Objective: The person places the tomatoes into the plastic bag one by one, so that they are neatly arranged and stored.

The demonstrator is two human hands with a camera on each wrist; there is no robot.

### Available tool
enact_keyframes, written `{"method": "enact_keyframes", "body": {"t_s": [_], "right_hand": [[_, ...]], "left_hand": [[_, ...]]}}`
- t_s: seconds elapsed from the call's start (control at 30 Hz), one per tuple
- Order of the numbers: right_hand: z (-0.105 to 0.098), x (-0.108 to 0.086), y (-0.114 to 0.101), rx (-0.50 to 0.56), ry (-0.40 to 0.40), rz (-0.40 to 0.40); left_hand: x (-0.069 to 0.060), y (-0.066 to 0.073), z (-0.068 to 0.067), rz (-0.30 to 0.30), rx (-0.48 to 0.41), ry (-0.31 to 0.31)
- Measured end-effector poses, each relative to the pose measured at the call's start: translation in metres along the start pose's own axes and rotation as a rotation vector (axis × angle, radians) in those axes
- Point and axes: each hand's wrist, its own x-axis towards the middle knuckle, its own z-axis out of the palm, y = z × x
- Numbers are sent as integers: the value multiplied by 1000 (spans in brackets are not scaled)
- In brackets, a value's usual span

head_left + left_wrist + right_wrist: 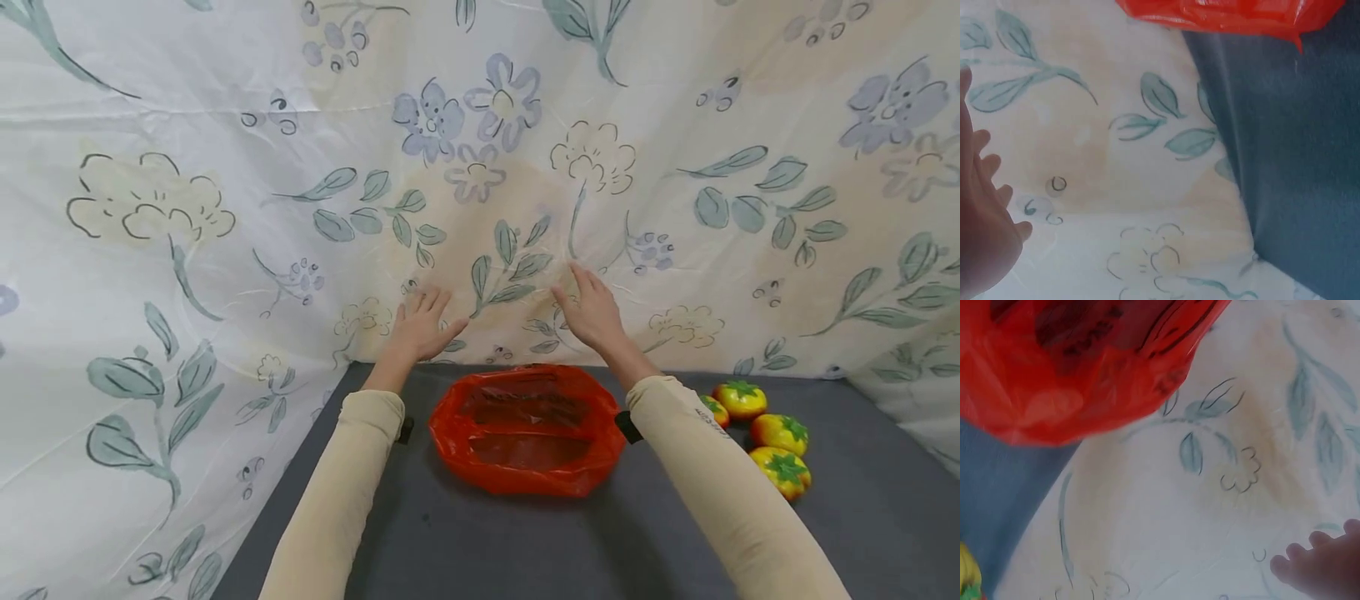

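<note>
Both hands are raised in front of the floral cloth, holding nothing. In the head view the left hand (422, 325) has its fingers spread, and the right hand (592, 312) has its fingers extended. Between the forearms, on the dark table, a red plastic bag (528, 482) stands with its mouth spread wide and its rim turned outward. Dark printing shows on its inner wall. In the left wrist view the left hand (988, 231) lies at the left edge, away from the bag (1229, 14). The right hand (1325, 565) shows at the lower right of the right wrist view.
Several yellow-red persimmon-like fruits (780, 471) with green tops sit right of the bag, partly behind the right sleeve. Floral cloth (480, 242) hangs behind and at both sides of the dark grey table (525, 550). Each wrist wears a black strap.
</note>
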Motion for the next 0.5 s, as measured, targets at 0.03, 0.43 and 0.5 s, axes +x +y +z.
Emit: {"method": "enact_keyframes", "body": {"t_s": [0.03,0.43,0.5], "right_hand": [[-1,-2,1,47,18,-15],[-26,-46,8,349,109,-74],[-30,-53,9,387,106,-95]], "left_hand": [[-1,1,1,11,-12,5],[-24,6,28,242,-182,53],[-30,6,35,262,-223,37]]}}
